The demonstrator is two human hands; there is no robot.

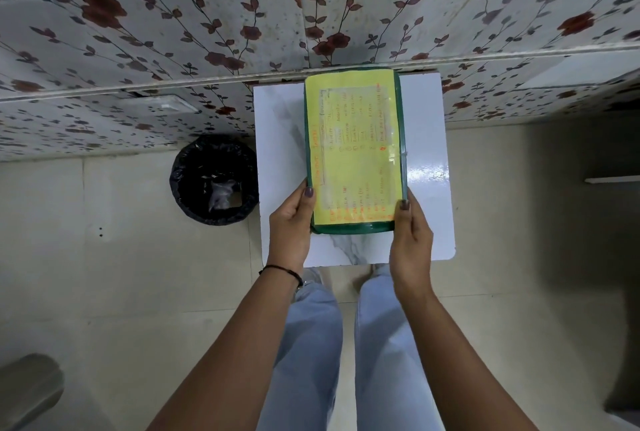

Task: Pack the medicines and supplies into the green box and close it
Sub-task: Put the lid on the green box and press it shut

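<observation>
The green box (398, 111) is closed, with a yellow handwritten sheet covering its lid. It is over the middle of the small white marble-look table (427, 170); I cannot tell whether it rests on the top or is lifted just above it. My left hand (291, 222) grips its near left edge, thumb on the lid. On the opposite side my right hand (410, 233) holds the near right edge the same way. No medicines or supplies are visible outside the box.
A black-lined waste bin (213, 181) stands on the floor just left of the table. A floral-patterned wall (173, 42) rises right behind the table. My legs in light jeans (311, 344) are below the table's near edge.
</observation>
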